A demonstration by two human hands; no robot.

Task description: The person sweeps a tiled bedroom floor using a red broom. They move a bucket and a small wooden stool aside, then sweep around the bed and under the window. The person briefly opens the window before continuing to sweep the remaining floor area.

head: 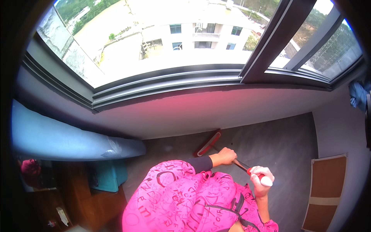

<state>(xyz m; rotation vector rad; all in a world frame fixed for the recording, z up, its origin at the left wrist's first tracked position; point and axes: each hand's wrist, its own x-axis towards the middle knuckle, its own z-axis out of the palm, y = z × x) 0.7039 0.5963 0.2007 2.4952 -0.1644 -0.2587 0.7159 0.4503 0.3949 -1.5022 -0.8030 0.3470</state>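
A broom with a red head (208,143) rests on the dark grey floor close to the wall under the window. Its handle slants up towards me, to the lower right. My left hand (227,156) is closed around the middle part of the handle. Around the red grip near the handle's white-capped end (266,181) my right hand (261,179) is wrapped. Bright pink patterned sleeves and a jacket (185,200) cover my arms and body. The broom's bristles cannot be made out.
A sliding window (168,82) spans the wall ahead. At left stand a tall light-blue covered object (75,136), a teal bin (107,175) and brown wooden furniture (98,207). A flat brown cardboard panel (327,179) leans against the right wall, with blue cloth (358,95) above.
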